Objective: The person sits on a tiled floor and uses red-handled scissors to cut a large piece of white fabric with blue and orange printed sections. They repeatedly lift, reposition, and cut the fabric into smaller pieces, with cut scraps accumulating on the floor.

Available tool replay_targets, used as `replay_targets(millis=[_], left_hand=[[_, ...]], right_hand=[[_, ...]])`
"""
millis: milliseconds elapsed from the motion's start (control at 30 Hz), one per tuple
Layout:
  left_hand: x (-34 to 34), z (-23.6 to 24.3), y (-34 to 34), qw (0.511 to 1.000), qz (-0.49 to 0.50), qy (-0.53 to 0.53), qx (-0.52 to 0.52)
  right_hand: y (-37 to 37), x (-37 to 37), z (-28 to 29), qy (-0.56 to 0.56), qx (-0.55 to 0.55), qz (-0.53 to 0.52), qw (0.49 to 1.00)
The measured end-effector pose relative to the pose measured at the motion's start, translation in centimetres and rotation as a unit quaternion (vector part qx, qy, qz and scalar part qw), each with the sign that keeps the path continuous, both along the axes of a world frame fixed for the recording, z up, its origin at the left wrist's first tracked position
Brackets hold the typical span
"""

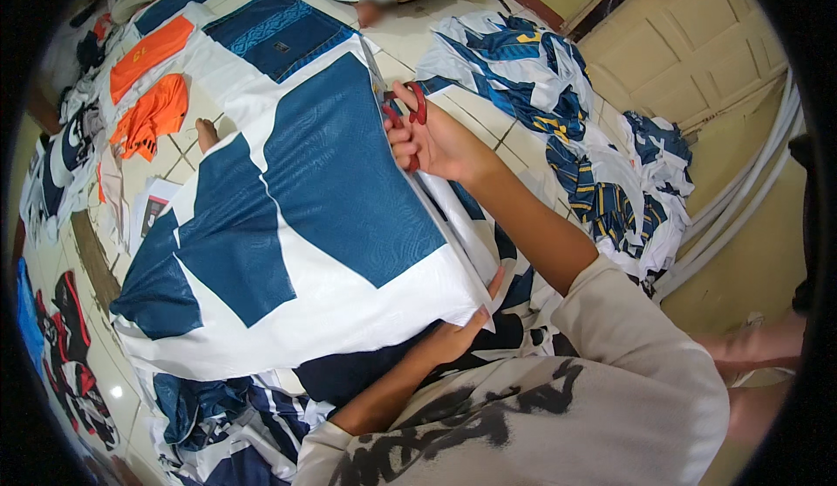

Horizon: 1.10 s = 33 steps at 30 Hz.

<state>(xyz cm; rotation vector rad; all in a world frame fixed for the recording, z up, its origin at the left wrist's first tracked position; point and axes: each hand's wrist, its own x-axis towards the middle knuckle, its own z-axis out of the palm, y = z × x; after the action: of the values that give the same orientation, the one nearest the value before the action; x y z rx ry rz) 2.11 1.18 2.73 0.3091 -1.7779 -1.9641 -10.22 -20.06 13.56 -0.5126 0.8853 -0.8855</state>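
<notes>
A large white fabric sheet with dark blue pattern pieces printed on it stretches across the middle. At the sheet's right edge, my right hand is closed on red-handled scissors; a finger is through one of the loops. The blades are mostly hidden by the hand and cloth. My left hand grips the sheet near its lower right corner, with the fabric between thumb and fingers.
Cut blue, white and yellow cloth lies heaped at the right, near a door and white pipes. Orange pieces and a dark blue panel are on the tiled floor beyond. More cloth is bunched below the sheet.
</notes>
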Motion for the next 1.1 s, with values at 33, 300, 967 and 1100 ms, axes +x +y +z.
replay_targets(millis=[33,300,967,1100], left_hand=[[0.0,0.2,0.0,1.0,-0.01,-0.008,-0.018],[-0.3,1.2,0.2,0.98,-0.078,-0.066,-0.173],[0.0,0.6,-0.9,0.985,-0.024,-0.143,-0.093],[-0.4,-0.5,-0.7,0.989,0.044,-0.047,-0.132]], right_hand=[[-0.7,-0.3,-0.2,-0.024,-0.022,0.013,0.999],[-4.6,-3.3,-0.7,-0.018,-0.024,-0.03,0.999],[10.1,-2.8,0.6,0.399,-0.322,0.409,0.755],[13.4,-2.3,2.5,0.478,-0.324,0.506,0.641]])
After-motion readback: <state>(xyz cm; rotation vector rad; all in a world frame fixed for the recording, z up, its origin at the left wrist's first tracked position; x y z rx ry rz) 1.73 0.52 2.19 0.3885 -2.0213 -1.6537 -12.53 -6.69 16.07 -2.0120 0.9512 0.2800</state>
